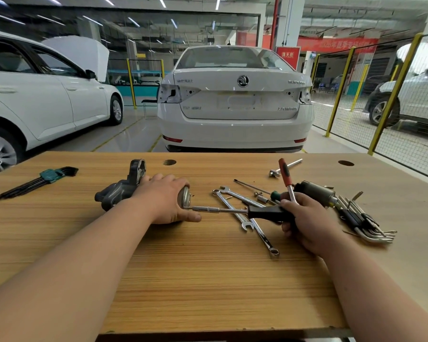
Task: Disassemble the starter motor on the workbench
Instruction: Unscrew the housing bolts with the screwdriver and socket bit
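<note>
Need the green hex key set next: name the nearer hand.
Left. The left hand grips the starter motor, right of the green hex key set; the right hand holds a driver farther right.

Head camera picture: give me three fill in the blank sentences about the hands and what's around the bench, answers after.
1. The left hand holds the ____ on the workbench.
2. The driver gripped by the right hand and pointing at it has a ____ handle.
3. The car straight behind the workbench is ____.
Answers: starter motor; black; white.
</note>
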{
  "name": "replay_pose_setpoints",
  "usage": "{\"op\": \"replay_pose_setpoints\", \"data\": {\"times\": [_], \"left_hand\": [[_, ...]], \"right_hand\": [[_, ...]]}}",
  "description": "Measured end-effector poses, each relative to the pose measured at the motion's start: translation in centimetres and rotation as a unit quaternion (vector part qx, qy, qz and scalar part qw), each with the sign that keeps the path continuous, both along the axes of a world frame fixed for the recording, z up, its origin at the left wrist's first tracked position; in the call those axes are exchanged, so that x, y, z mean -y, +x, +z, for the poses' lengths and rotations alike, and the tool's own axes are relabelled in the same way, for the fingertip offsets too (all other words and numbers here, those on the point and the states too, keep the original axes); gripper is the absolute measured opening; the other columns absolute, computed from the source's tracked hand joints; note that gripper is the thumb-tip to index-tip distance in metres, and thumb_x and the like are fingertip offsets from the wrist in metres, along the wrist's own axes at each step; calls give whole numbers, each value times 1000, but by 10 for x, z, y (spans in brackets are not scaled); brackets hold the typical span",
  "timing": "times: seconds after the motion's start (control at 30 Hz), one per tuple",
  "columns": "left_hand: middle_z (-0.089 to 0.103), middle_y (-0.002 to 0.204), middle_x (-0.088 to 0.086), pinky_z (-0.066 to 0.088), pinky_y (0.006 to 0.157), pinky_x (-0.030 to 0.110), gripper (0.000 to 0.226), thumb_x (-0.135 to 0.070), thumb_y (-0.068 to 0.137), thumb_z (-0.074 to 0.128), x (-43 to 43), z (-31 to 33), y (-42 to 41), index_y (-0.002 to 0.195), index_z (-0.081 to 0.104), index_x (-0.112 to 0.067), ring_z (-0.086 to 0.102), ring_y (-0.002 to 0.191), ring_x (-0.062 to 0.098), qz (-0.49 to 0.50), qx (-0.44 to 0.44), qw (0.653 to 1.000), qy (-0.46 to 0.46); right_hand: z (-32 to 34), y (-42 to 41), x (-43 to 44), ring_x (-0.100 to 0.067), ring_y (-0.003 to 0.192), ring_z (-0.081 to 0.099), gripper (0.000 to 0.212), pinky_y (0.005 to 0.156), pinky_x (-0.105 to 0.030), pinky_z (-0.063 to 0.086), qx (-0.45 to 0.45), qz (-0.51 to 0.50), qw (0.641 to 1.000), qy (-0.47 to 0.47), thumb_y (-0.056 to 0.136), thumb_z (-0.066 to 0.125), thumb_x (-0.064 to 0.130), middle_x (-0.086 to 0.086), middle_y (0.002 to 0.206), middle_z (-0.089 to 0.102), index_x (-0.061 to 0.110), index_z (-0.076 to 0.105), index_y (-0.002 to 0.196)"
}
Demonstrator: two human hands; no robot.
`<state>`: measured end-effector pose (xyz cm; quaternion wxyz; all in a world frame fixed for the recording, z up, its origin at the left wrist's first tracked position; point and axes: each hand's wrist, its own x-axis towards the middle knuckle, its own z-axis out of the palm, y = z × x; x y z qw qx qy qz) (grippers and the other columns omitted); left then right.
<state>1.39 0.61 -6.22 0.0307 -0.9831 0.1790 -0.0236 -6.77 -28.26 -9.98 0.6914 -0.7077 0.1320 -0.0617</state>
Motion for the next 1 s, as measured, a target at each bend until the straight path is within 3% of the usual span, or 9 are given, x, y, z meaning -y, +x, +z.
{"op": "replay_pose_setpoints", "data": {"times": [0.13, 0.2, 0.27, 0.43, 0.57, 0.67, 0.73, 0.87, 1.0], "left_hand": [[41, 143, -4, 21, 107, 49, 110, -97, 50, 9, 1, 2, 1, 140, 33, -39, 35, 130, 24, 10, -6, 1000, -16], [43, 142, -3, 22, 106, 49, 108, -95, 53, 5, 2, 3, 2, 140, 34, -38, 36, 129, 25, 12, -5, 1000, -16], [43, 142, -3, 23, 106, 49, 105, -93, 55, 7, 3, 3, 2, 140, 35, -38, 36, 129, 25, 14, -6, 1000, -9], [43, 143, -3, 23, 106, 48, 105, -94, 52, 15, 4, 3, 0, 139, 35, -39, 36, 129, 25, 24, -8, 1000, -8], [43, 143, -4, 23, 106, 47, 97, -92, 59, 28, 3, 4, -1, 140, 34, -39, 36, 129, 25, 22, -6, 1000, 3], [43, 142, -4, 23, 106, 47, 102, -94, 54, 31, 4, 4, -3, 140, 34, -38, 35, 129, 25, 18, -10, 1000, 3], [42, 142, -3, 23, 106, 48, 107, -94, 49, 31, 5, 5, -5, 140, 33, -38, 35, 130, 25, 19, -15, 1000, -1], [43, 142, -3, 23, 106, 48, 102, -93, 54, 37, 4, 4, -6, 139, 34, -37, 35, 129, 25, 18, -7, 1000, -1], [43, 140, -2, 22, 107, 48, 94, -90, 60, 44, 4, 2, -6, 138, 34, -37, 35, 129, 25, 16, 5, 1000, -5]], "right_hand": [[0, 1, 4, -31, 91, 67, 36, 66, -37, 55, 33, 35, 995, 83, 93, 52, -7, -16, 113, 61, 23, 58, 112], [0, 2, 3, -35, 106, 62, 47, 85, -44, 56, 35, 41, 993, 105, 89, 48, -16, -15, 120, 58, 25, 57, 111], [0, 1, 2, -36, 109, 60, 49, 90, -46, 54, 38, 44, 992, 109, 88, 46, -18, -16, 122, 56, 25, 56, 111], [4, 0, -1, -29, 94, 68, 27, 65, -35, 57, 39, 3, 988, 149, 94, 50, -4, -16, 111, 62, 16, 58, 110], [3, 6, -5, -12, 61, 71, 15, 68, -40, 56, 13, -45, 956, 291, 95, 57, 9, -3, 67, 70, 9, 58, 111], [5, 6, -7, -14, 64, 72, 17, 59, -38, 58, 0, -44, 938, 344, 94, 61, 17, -3, 68, 72, 10, 60, 110], [4, 6, -5, -15, 66, 73, 20, 56, -37, 59, 0, -37, 940, 339, 94, 61, 17, -5, 72, 72, 7, 60, 111], [0, 11, -1, -15, 66, 72, 20, 68, -40, 60, -9, -12, 969, 248, 96, 58, 22, -2, 69, 71, 12, 58, 112], [5, 16, -4, -24, 65, 73, 28, 55, -35, 57, -39, -27, 994, 100, 99, 49, 40, -9, 83, 72, 15, 59, 107]]}}
